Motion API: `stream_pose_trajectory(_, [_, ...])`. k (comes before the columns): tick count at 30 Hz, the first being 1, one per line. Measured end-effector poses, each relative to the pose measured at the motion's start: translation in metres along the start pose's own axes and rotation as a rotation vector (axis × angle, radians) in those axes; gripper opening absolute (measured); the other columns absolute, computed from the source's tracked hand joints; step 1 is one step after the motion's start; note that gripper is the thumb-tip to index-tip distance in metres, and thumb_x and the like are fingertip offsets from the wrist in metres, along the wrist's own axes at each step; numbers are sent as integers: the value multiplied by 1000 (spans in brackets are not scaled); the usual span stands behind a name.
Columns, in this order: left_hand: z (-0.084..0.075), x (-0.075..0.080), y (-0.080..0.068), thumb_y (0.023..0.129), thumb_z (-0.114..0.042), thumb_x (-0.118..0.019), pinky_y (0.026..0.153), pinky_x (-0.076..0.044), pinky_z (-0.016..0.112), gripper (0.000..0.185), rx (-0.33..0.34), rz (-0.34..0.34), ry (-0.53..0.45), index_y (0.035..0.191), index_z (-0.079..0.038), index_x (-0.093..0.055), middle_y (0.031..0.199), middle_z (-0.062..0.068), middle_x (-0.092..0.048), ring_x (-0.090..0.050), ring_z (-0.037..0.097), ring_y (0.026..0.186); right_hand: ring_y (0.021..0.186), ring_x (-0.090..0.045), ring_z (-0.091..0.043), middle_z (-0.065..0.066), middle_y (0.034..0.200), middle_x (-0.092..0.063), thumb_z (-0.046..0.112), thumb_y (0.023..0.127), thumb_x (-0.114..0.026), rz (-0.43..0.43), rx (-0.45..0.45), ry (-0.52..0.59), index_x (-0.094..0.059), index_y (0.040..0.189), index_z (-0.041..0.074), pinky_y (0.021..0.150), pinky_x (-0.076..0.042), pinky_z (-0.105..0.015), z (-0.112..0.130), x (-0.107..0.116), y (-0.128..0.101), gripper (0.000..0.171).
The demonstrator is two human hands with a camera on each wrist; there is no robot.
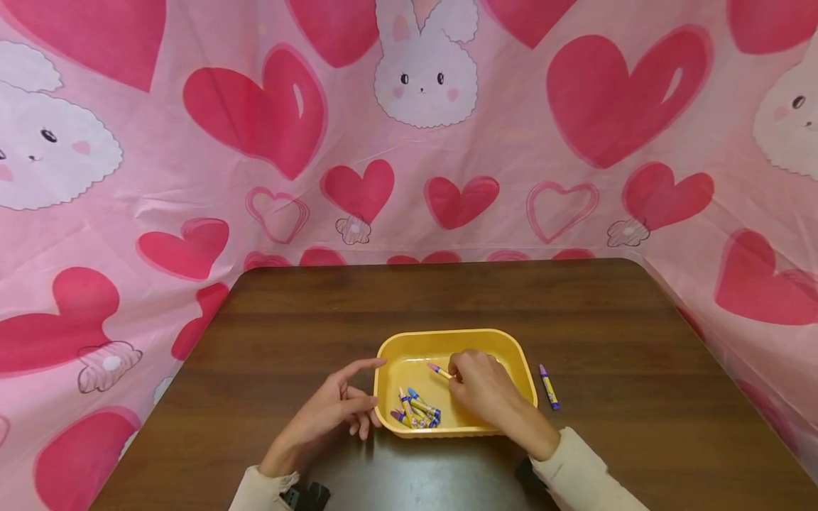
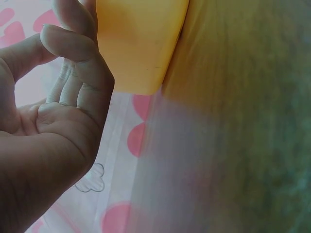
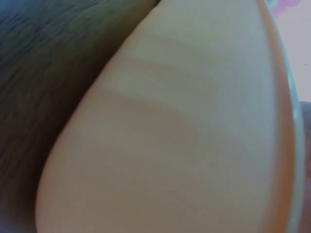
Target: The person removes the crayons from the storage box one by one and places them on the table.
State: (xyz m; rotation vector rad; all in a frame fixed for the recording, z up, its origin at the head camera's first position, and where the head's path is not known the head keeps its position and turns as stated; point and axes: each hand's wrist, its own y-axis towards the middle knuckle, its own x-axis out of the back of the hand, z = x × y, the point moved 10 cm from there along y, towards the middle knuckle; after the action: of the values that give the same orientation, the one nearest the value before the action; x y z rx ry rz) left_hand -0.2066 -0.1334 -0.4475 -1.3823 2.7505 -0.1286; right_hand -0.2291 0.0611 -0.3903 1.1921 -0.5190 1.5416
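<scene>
A yellow plastic tray (image 1: pixel 447 332) sits on the wooden table in the head view. Inside it, my right hand (image 1: pixel 484 387) pinches a crayon (image 1: pixel 439 370) whose pinkish tip points left; the hand covers its other end. Several wrapped crayons (image 1: pixel 422 407) lie in a heap at the tray's near left corner. My left hand (image 1: pixel 329 408) is at the tray's left side, index finger and thumb reaching to the rim. In the left wrist view that hand (image 2: pixel 68 111) has its fingers loosely bent beside the tray's wall (image 2: pixel 138 48). The tray's outer wall (image 3: pixel 170 145) fills most of the right wrist view, hiding the right hand.
One purple-tipped crayon (image 1: pixel 549 387) lies on the table (image 1: pixel 307 312) just right of the tray. Pink cloth (image 1: pixel 396 149) printed with hearts and rabbits hangs behind the table and along both sides.
</scene>
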Motion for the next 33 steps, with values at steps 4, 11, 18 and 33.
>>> stream_pose_trajectory(4, [3, 1, 0, 100, -8, -58, 51, -49, 24, 61, 28, -12, 6, 153, -6, -30, 81, 18, -72, -65, 16, 55, 57, -40, -13, 6, 62, -45, 3, 74, -74, -7, -6, 2, -60, 66, 13, 53, -35, -28, -1, 5, -2, 19])
stream_pose_trajectory(11, [5, 1, 1, 100, -8, -59, 51, -49, 24, 62, 22, -5, 9, 154, -6, -29, 81, 18, -73, -66, 16, 56, 61, -43, -12, 6, 65, -50, 1, 73, -73, -41, -37, 18, -63, 69, 12, 55, -38, -29, -6, 17, -8, 15])
stream_pose_trajectory(18, [3, 1, 1, 100, -8, -59, 51, -49, 24, 61, 12, -3, 13, 153, -6, -29, 81, 18, -72, -66, 16, 56, 63, -46, -10, 5, 67, -53, 2, 73, -73, -81, -58, 49, -66, 72, 11, 55, -41, -26, -13, 32, -15, 12])
stream_pose_trajectory(33, [5, 3, 1, 100, -11, -60, 51, -49, 24, 63, 25, -7, 28, 154, -8, -29, 81, 18, -73, -66, 17, 56, 62, -55, -11, 4, 69, -61, 3, 72, -80, -196, -81, 58, -70, 79, 7, 62, -51, -31, -25, 64, -29, 12])
